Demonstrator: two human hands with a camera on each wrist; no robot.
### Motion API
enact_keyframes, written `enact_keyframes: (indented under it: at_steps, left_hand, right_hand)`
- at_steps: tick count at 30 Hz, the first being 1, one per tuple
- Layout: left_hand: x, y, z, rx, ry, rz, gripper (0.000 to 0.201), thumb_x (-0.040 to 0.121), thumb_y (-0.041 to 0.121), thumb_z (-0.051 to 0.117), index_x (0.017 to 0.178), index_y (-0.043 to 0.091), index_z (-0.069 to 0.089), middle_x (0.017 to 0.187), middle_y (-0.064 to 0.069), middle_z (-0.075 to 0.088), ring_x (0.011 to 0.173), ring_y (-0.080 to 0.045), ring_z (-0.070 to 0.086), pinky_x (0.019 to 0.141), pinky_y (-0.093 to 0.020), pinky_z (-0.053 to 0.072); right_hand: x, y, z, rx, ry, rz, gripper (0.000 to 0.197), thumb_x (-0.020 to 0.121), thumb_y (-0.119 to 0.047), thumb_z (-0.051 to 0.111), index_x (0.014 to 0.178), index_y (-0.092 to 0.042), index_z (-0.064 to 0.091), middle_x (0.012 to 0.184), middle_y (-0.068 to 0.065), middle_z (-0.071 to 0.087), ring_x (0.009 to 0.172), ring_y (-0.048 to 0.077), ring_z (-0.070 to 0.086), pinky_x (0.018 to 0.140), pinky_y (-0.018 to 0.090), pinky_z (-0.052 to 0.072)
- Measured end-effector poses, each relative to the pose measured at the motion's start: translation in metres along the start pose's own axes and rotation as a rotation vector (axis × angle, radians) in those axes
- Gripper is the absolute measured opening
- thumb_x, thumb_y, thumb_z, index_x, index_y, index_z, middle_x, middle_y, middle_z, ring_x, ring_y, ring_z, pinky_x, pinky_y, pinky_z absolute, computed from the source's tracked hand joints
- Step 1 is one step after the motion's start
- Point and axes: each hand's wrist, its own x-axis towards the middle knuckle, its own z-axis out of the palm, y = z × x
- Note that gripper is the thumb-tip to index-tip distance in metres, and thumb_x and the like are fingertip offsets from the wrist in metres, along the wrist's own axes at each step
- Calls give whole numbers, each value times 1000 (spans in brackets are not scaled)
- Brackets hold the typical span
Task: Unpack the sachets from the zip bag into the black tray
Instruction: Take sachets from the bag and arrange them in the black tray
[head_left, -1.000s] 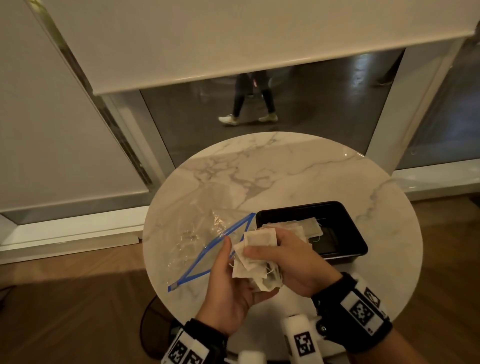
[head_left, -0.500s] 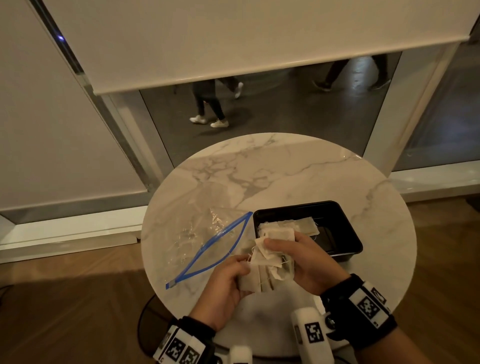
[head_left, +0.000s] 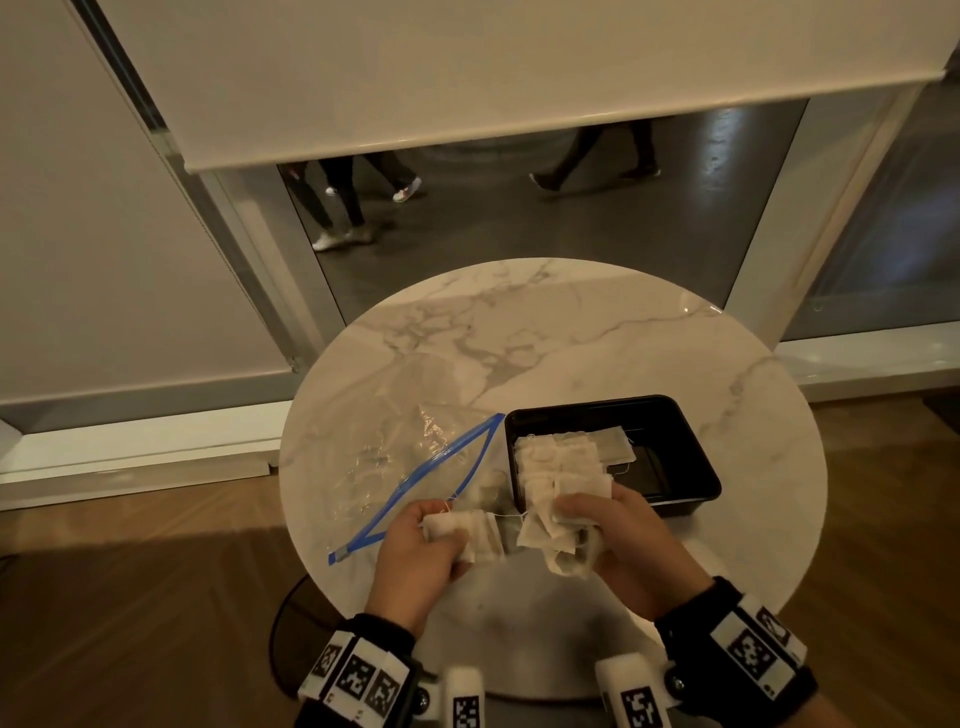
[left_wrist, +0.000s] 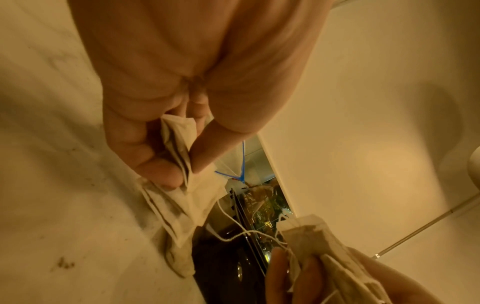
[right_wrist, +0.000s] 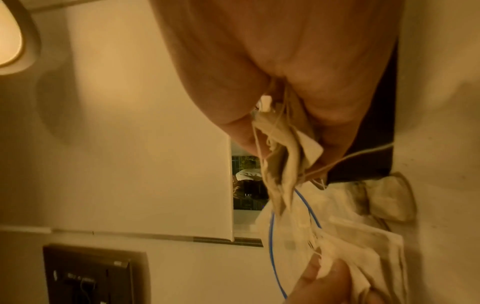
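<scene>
The left hand and the right hand have drawn apart in the lower middle of the frame. Half a second ago they were pressed together around one clump of sachets; now that clump is split in two. The left hand's fingers curl round a small bundle of sachets, and in the left wrist view the thumb and fingers pinch the folded papers edge-on. The right hand grips the larger bundle, with several sachets fanned above its fingers and a few drooping below. Thin white strings run taut between the two bundles, so the sachets look tangled by their threads; both wrist views show these strings crossing from one hand to the other.

Just above the right hand, the black tray sits on the marble surface and already holds a layer of sachets along its left half, its right half showing bare black. The upper edge of the right hand's bundle overlaps the tray's near rim. Left of the tray the zip bag lies flat with its blue-edged mouth open; it appears empty, though glare on the clear plastic makes that uncertain.

The split suggests the last load is out of the bag and only needs freeing from its strings before both bundles can go into the tray. A sharp pull could drag the left bundle along or tear a thread. Behind the surface, people's legs pass beyond the window in the upper middle.
</scene>
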Motion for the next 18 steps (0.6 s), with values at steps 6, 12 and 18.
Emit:
enact_keyframes:
  at_steps: [6, 12, 18]
  left_hand:
    - [1, -5, -4, 84, -11, 6, 24, 88, 2, 65, 104, 20, 67, 98, -13, 71, 84, -27, 70, 64, -32, 59]
    - [4, -8, -4, 169, -36, -54, 27, 84, -3, 64, 103, 16, 66, 100, -13, 70, 90, -29, 70, 76, -49, 63]
    - [5, -11, -5, 177, -14, -79, 37, 84, -2, 64, 114, 20, 61, 100, -13, 67, 83, -25, 69, 71, -42, 64]
  right_hand:
    - [-9, 21, 12, -148, -62, 73, 21, 89, 3, 59, 109, 3, 67, 107, 27, 69, 95, 36, 70, 72, 41, 57]
    - [0, 38, 9, -152, 18, 176, 19, 88, 6, 61, 105, 4, 69, 100, 23, 73, 83, 30, 73, 63, 36, 58]
    - [15, 44, 4, -93, 101, 102, 19, 95, -2, 58, 111, -2, 68, 104, 16, 75, 98, 32, 71, 82, 46, 58]
